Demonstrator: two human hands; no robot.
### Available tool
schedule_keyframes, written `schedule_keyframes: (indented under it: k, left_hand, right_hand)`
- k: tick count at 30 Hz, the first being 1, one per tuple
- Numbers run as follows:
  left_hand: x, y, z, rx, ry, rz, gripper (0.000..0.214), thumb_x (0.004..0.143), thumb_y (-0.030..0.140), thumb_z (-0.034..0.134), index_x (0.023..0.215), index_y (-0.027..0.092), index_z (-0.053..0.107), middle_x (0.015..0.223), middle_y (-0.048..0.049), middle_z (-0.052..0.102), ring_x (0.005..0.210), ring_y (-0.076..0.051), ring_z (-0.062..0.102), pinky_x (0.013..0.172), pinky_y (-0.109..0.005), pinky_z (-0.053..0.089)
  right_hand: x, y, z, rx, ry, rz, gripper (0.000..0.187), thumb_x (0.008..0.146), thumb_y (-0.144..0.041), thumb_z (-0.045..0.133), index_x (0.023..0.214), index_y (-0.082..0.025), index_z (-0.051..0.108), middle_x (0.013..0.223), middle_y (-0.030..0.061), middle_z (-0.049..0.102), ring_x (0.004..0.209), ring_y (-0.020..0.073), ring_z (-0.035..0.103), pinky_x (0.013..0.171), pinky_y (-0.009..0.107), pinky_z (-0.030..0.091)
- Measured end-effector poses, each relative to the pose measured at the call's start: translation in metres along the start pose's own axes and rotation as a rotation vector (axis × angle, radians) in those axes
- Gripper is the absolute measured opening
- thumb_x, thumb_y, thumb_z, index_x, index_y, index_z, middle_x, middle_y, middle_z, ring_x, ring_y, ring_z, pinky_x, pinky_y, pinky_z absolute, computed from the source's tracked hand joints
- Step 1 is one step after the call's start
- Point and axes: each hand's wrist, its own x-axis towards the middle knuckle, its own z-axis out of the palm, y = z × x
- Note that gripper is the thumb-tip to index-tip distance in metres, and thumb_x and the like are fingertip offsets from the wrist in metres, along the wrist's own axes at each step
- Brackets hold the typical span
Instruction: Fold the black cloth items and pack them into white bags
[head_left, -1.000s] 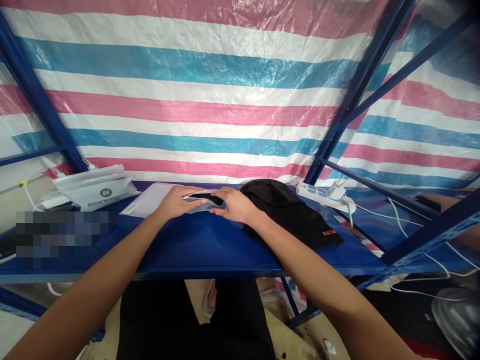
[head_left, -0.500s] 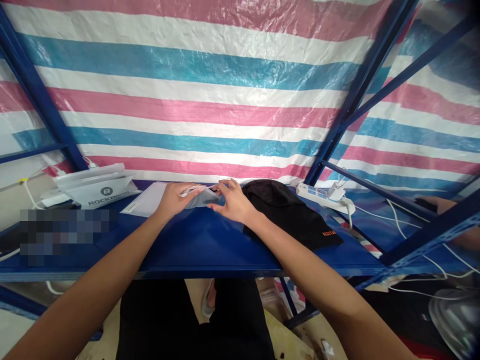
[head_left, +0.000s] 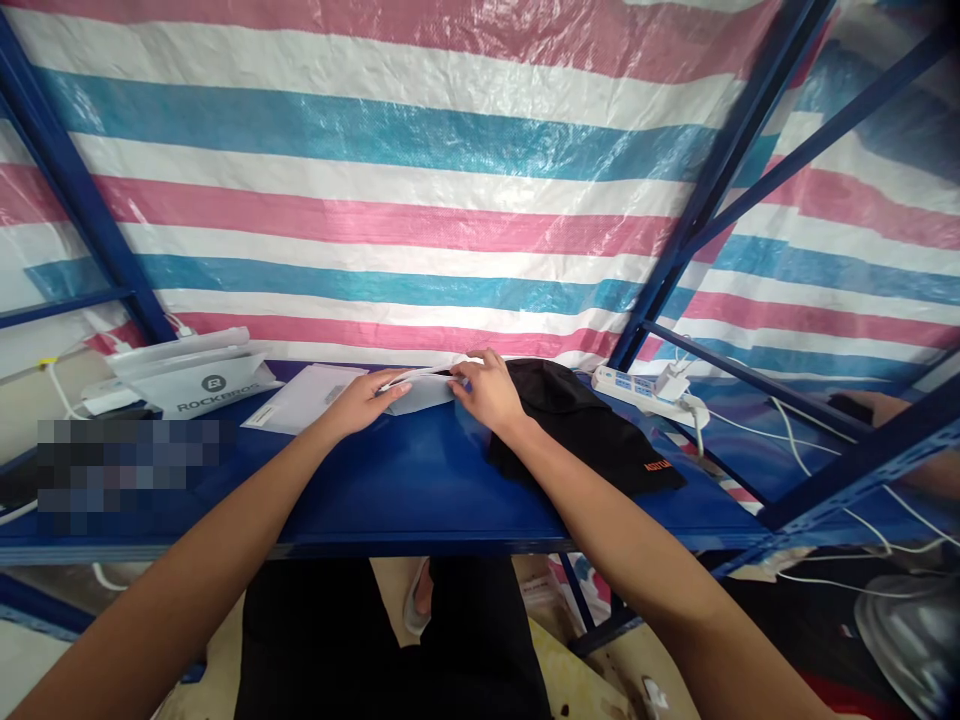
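Note:
Both my hands rest on a flat grey-white pouch [head_left: 424, 393] lying on the blue shelf [head_left: 420, 490]. My left hand [head_left: 365, 400] lies over the pouch's left end with its fingers pressed on it. My right hand [head_left: 489, 392] pinches the pouch's upper right edge with closed fingers. A black cloth item with small orange lettering [head_left: 592, 425] lies just right of my right hand, touching the wrist.
A white sheet of paper [head_left: 300, 397] lies left of the pouch. White ROCKBROS packaging [head_left: 199, 380] stands at the far left. A white power strip with a plugged charger [head_left: 649, 388] and cables sit at the right. Striped tarp hangs behind; blue frame posts stand on both sides.
The dark item seen at the pouch's mouth has gone out of sight. My right hand slid right along the pouch's top edge, and the pouch now lies flatter.

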Motion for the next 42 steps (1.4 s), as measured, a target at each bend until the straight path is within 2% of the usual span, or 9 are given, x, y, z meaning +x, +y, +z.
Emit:
schedule_keyframes:
  k: [6,10,14,21,26,29,35,38,42]
  left_hand:
    - [-0.001,-0.002,0.011,0.142,-0.046,0.14,0.053,0.112,0.053,0.045,0.151,0.025,0.068,0.154,-0.0086,0.069,0.141,-0.032,0.066,0.123,-0.047,0.049]
    - [-0.003,-0.002,0.018,0.252,-0.099,0.232,0.045,0.109,0.042,0.047,0.14,0.024,0.074,0.154,-0.011,0.068,0.143,-0.032,0.063,0.126,-0.049,0.047]
    - [-0.004,-0.002,0.021,0.265,-0.089,0.227,0.046,0.111,0.041,0.043,0.142,0.024,0.072,0.154,-0.0116,0.067,0.144,-0.032,0.062,0.126,-0.05,0.047]
    - [0.001,-0.002,0.027,0.25,-0.091,0.272,0.043,0.112,0.047,0.044,0.13,0.023,0.075,0.14,-0.0136,0.073,0.132,-0.032,0.069,0.116,-0.049,0.053]
    - [0.001,-0.003,0.027,0.268,-0.13,0.301,0.041,0.112,0.046,0.044,0.117,0.023,0.077,0.131,-0.0136,0.076,0.129,-0.032,0.07,0.114,-0.048,0.055]
    - [0.0,-0.001,0.028,0.281,-0.136,0.308,0.043,0.113,0.045,0.042,0.12,0.022,0.077,0.136,-0.0143,0.074,0.132,-0.032,0.068,0.117,-0.048,0.053]
    - [-0.001,0.005,0.022,0.244,-0.146,0.265,0.052,0.116,0.05,0.038,0.149,0.024,0.069,0.154,-0.0103,0.067,0.144,-0.029,0.061,0.126,-0.048,0.046]
    - [-0.002,0.005,0.013,0.201,-0.131,0.188,0.056,0.116,0.056,0.038,0.158,0.029,0.063,0.162,-0.0062,0.062,0.148,-0.029,0.059,0.128,-0.046,0.044]
    - [-0.001,0.001,0.002,0.135,-0.035,0.072,0.063,0.112,0.065,0.042,0.149,0.024,0.071,0.154,-0.0082,0.069,0.143,-0.032,0.064,0.123,-0.043,0.047]
  right_hand:
    - [0.0,-0.037,-0.002,0.18,0.009,-0.229,0.037,0.105,-0.038,0.073,0.14,-0.027,0.071,0.136,0.0137,0.069,0.149,0.0382,0.046,0.124,0.066,0.043]
    - [0.0,-0.059,0.006,0.266,-0.054,-0.323,0.028,0.107,-0.032,0.069,0.134,-0.03,0.075,0.14,0.0115,0.069,0.151,0.0354,0.046,0.123,0.063,0.045]
    - [0.002,-0.056,0.003,0.286,-0.068,-0.329,0.021,0.11,-0.023,0.06,0.121,-0.029,0.078,0.123,0.009,0.076,0.143,0.032,0.052,0.122,0.058,0.046]
    - [0.005,-0.045,-0.003,0.377,-0.076,-0.343,0.016,0.11,-0.038,0.065,0.117,-0.026,0.073,0.122,0.0102,0.074,0.131,0.0303,0.058,0.116,0.052,0.051]
    - [0.003,-0.05,-0.002,0.377,-0.152,-0.339,0.009,0.11,-0.033,0.063,0.113,-0.026,0.068,0.122,0.0107,0.071,0.127,0.0304,0.057,0.11,0.05,0.052]
    - [0.005,-0.049,-0.006,0.323,-0.183,-0.377,0.01,0.111,-0.029,0.058,0.113,-0.025,0.067,0.122,0.0115,0.067,0.124,0.0304,0.056,0.109,0.049,0.05]
    - [0.014,-0.016,-0.02,0.262,-0.176,-0.391,0.017,0.112,-0.03,0.053,0.114,-0.023,0.068,0.117,0.0115,0.067,0.116,0.0309,0.055,0.106,0.048,0.048]
    - [0.014,0.016,-0.03,0.248,-0.145,-0.287,0.016,0.109,-0.032,0.057,0.11,-0.021,0.069,0.114,0.0126,0.067,0.111,0.0312,0.058,0.104,0.048,0.048]
    - [0.01,0.051,-0.039,0.336,-0.139,-0.084,0.017,0.104,-0.036,0.065,0.103,-0.02,0.068,0.11,0.0119,0.069,0.103,0.0276,0.063,0.098,0.044,0.051]
